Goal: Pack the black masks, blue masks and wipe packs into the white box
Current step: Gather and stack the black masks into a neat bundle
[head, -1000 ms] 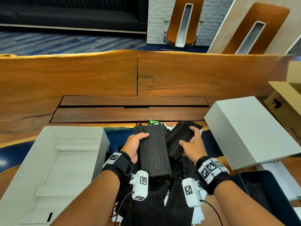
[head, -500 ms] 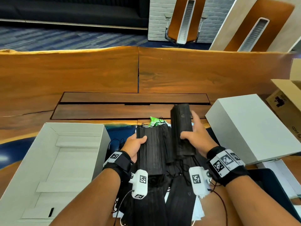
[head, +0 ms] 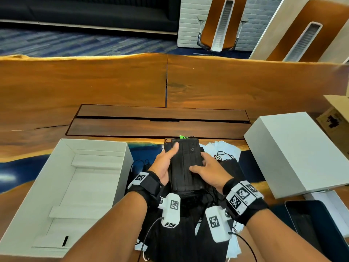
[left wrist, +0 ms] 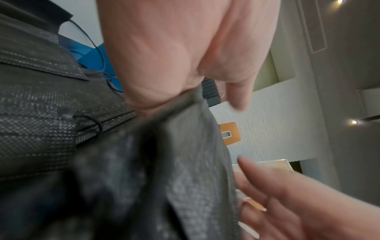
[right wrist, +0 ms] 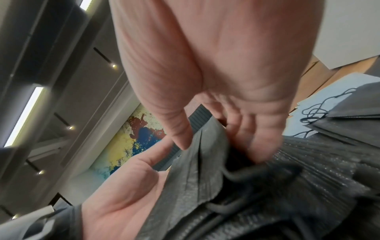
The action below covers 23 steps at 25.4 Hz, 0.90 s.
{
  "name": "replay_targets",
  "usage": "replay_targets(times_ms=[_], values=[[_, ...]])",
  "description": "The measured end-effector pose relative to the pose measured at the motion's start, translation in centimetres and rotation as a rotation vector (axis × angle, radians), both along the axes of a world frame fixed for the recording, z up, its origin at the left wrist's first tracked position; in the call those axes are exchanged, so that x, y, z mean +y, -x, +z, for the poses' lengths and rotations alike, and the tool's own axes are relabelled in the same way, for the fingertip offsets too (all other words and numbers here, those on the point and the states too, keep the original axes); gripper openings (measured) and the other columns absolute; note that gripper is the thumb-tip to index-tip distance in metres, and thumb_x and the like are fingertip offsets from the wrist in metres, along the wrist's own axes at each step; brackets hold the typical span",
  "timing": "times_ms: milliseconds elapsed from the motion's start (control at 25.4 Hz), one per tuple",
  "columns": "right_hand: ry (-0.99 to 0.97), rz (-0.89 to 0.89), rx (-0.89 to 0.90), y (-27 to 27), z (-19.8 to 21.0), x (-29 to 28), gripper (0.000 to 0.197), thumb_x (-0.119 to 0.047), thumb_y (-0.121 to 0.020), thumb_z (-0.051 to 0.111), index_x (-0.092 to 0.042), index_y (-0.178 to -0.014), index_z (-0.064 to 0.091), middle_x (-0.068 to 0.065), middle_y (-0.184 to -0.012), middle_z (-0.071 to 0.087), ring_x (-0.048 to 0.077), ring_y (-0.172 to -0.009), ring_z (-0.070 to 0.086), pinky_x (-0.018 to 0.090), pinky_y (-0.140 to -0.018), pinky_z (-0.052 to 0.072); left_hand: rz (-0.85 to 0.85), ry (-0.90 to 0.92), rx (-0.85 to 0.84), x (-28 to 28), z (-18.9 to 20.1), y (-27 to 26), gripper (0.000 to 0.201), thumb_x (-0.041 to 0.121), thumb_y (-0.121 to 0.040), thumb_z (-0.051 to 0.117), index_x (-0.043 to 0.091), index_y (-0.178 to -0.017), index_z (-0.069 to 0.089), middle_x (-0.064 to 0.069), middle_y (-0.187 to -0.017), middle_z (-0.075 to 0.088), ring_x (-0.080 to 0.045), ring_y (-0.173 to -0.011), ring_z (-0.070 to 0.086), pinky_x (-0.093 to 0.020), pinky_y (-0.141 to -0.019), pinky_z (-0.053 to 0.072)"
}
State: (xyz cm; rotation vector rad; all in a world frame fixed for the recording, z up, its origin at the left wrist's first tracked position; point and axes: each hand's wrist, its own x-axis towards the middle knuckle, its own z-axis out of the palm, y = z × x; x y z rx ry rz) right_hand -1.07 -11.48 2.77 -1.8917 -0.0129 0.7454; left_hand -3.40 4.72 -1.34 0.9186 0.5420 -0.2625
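Two hands clasp a stack of black masks [head: 186, 163] above a heap of masks on a wooden table [head: 113, 87]

The left hand [head: 165, 165] grips the stack's left edge, thumb laid across the top; the right hand [head: 205, 170] grips the right edge, thumb on top and fingers curled under, as the right wrist view shows. The stack is held just right of the open white box [head: 56, 195], whose near wall stands between it and the box floor. More black masks [head: 181, 237] lie loose beneath the wrists, with pale blue masks [head: 224, 148] spread behind and to the right. A green scrap [head: 182, 137] peeks out behind the stack; whether it is a wipe pack cannot be told. The white lid [head: 294, 154] sits at right, a cardboard box [head: 338, 118] beyond it
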Motion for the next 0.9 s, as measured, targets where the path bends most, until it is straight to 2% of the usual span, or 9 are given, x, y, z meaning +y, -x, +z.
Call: replay_targets(times_ms=[79,118,197,275,393,551,669,826,905], values=[[0.034,0.026,-0.009,-0.2,-0.7,0.0,0.043,-0.050,-0.082,0.063,-0.028,-0.118,0.056,0.003,-0.118,0.065,0.019,-0.106,0.065,0.043,-0.092,0.056,0.052,-0.036,0.026,-0.4,0.1,-0.2,0.034,0.020,-0.094,0.062,0.008,-0.126,0.061,-0.020,-0.118,0.068,-0.036,-0.104,0.067,-0.050,-0.081,0.057],[0.001,-0.013,0.043,0.0,-0.6,0.3,0.040,-0.048,-0.087,0.060,-0.027,-0.121,0.055,0.004,-0.120,0.065,0.020,-0.106,0.066,0.044,-0.092,0.056,0.045,-0.034,0.030,-0.7,0.3,-0.3,0.032,0.015,-0.094,0.061,0.006,-0.124,0.061,-0.020,-0.115,0.069,-0.036,-0.100,0.068,-0.049,-0.079,0.058],[-0.107,-0.058,0.161,0.3,-0.6,0.5,0.029,-0.028,-0.097,0.056,-0.022,-0.125,0.052,0.007,-0.118,0.067,0.023,-0.105,0.067,0.045,-0.092,0.056,0.009,-0.041,0.051,-1.3,0.8,-0.4,0.028,0.014,-0.094,0.062,0.005,-0.120,0.064,-0.020,-0.111,0.071,-0.036,-0.097,0.069,-0.047,-0.079,0.058],[-0.121,-0.057,0.142,0.1,-0.2,0.2,0.033,-0.012,-0.093,0.061,-0.016,-0.124,0.051,0.011,-0.115,0.067,0.026,-0.103,0.068,0.046,-0.090,0.056,0.033,-0.081,0.061,-1.3,0.7,-0.6,0.028,0.015,-0.093,0.064,0.004,-0.119,0.064,-0.020,-0.110,0.071,-0.036,-0.098,0.069,-0.047,-0.081,0.058],[-0.115,-0.190,0.126,-0.5,-0.2,-0.5,0.037,-0.007,-0.086,0.070,-0.005,-0.119,0.052,0.019,-0.107,0.069,0.034,-0.097,0.070,0.051,-0.086,0.057,0.123,-0.104,0.034,-0.9,0.2,-0.7,0.029,0.007,-0.091,0.065,0.004,-0.120,0.063,-0.019,-0.112,0.071,-0.035,-0.098,0.069,-0.048,-0.081,0.058],[-0.101,-0.077,0.108,0.0,-0.5,-0.6,0.029,-0.009,-0.092,0.062,-0.010,-0.119,0.055,0.013,-0.111,0.069,0.028,-0.099,0.070,0.048,-0.088,0.057,0.046,-0.088,0.033,-2.0,1.0,-0.5,0.022,0.015,-0.092,0.065,0.006,-0.112,0.065,-0.018,-0.105,0.073,-0.031,-0.090,0.071,-0.046,-0.077,0.059],[-0.132,-0.243,0.079,-0.2,-0.3,-1.5,0.032,-0.003,-0.090,0.063,-0.009,-0.118,0.050,0.015,-0.111,0.067,0.030,-0.098,0.068,0.050,-0.085,0.057,0.031,-0.123,0.018,-2.4,0.9,-0.8,0.024,0.025,-0.097,0.058,0.010,-0.115,0.064,-0.015,-0.110,0.072,-0.029,-0.098,0.070,-0.050,-0.084,0.057],[-0.210,-0.264,0.111,0.5,0.3,-2.7,0.024,-0.014,-0.098,0.054,-0.011,-0.121,0.053,0.014,-0.114,0.068,0.028,-0.101,0.068,0.048,-0.088,0.057,-0.064,-0.178,-0.003,-4.3,1.3,-0.6,0.029,0.024,-0.103,0.046,0.010,-0.125,0.059,-0.016,-0.116,0.069,-0.030,-0.102,0.068,-0.046,-0.085,0.057],[-0.220,-0.326,0.092,0.5,0.4,-3.4,0.017,-0.009,-0.099,0.050,-0.007,-0.115,0.057,0.017,-0.107,0.070,0.029,-0.096,0.069,0.049,-0.086,0.057,-0.069,-0.217,-0.014,-5.3,1.5,-0.5,0.031,0.025,-0.102,0.048,0.011,-0.129,0.056,-0.014,-0.118,0.069,-0.030,-0.106,0.067,-0.047,-0.090,0.056]])
